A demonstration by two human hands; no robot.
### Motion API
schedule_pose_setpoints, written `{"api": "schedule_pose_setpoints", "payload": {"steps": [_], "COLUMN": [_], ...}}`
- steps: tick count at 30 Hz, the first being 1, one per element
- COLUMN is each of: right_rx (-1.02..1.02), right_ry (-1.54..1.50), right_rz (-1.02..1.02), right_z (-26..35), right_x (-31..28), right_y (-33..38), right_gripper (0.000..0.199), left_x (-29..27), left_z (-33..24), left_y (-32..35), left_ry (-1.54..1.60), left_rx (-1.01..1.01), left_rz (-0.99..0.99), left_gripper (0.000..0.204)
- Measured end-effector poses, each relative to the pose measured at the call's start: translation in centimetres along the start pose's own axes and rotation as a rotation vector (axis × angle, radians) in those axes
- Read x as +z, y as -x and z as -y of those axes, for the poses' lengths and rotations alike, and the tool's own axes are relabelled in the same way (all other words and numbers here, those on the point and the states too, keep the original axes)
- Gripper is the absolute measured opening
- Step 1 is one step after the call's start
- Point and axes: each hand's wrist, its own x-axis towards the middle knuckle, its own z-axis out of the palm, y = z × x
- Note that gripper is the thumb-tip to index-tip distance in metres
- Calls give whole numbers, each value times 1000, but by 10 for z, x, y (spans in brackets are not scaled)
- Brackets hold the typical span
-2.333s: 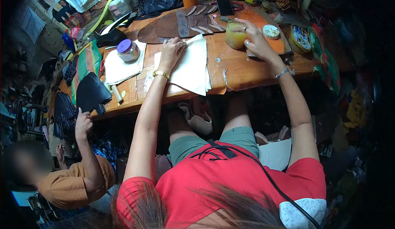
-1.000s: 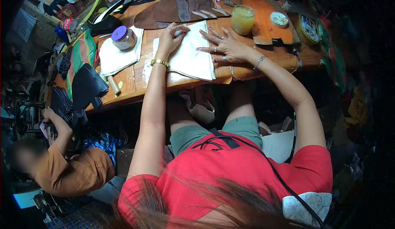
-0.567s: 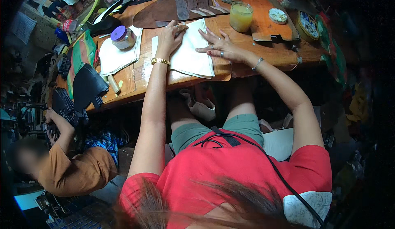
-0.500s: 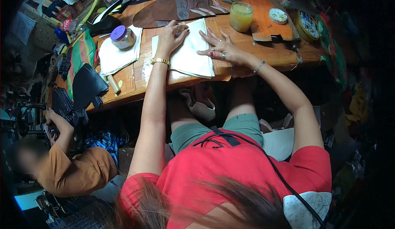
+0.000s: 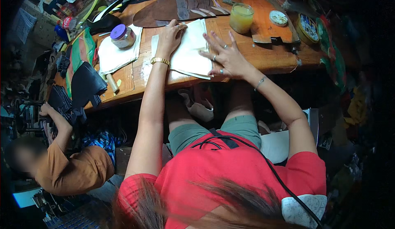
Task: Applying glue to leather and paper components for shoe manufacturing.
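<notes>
A stack of cream-white sheets (image 5: 190, 52) lies near the table's front edge. My left hand (image 5: 170, 36), with a gold watch band at its wrist, rests on the upper left of this stack, fingers slightly bent and apart. Over the stack's right edge is my right hand (image 5: 226, 57), fingers spread wide and holding nothing; rings show on it and its fingertips are a little blurred. Left of the stack, a purple-lidded jar (image 5: 122, 36) stands on a second pile of white sheets (image 5: 112, 57).
Behind the sheets lie dark brown pieces (image 5: 158, 13) with curved strips. A jar of yellowish stuff (image 5: 241, 18) stands right, beside an orange board (image 5: 263, 27) and an open tin (image 5: 307, 28). Black cut pieces (image 5: 87, 83) hang at the left edge. A person in brown (image 5: 78, 169) works at lower left.
My right hand has lifted from the sheets and shifted slightly right, its fingers spreading wider. My left hand stays on the stack, its fingers slightly shifted.
</notes>
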Motion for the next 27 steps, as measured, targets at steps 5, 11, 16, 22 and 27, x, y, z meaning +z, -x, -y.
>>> {"api": "schedule_pose_setpoints", "payload": {"steps": [5,11,16,22,27], "right_rx": [-98,-185,-189,29,145], "right_ry": [88,14,-306,-191,-80], "right_rz": [36,90,161,-125,9], "right_z": [-19,27,51,-10,-29], "right_x": [-2,-15,-31,-17,13], "right_y": [-19,21,49,8,-20], "right_gripper": [84,87,67,62,73], "left_x": [0,2,4,4,6], "left_z": [0,4,6,5,10], "left_y": [-1,1,-1,-1,-2], "left_ry": [44,-36,-60,-17,-9], "left_rx": [20,20,21,-28,-50], "left_rz": [-21,-30,-52,-44,-15], "left_gripper": [20,31,40,33,28]}}
